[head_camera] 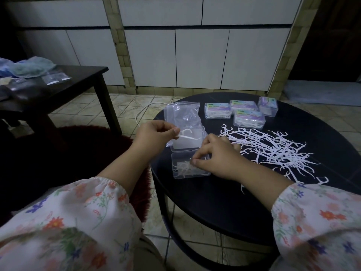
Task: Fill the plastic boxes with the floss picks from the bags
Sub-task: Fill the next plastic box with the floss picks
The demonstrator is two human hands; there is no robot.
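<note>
The left hand pinches one floss pick above the open box on the worktop, while the right hand pinches picks at the box's rim, beside the loose pile.

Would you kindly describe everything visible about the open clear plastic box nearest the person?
The open clear plastic box is small, rectangular and see-through, lying flat near the round black table's left edge. Its hinged lid lies open behind it. A few white floss picks lie inside. The right hand rests over its right rim.
</note>
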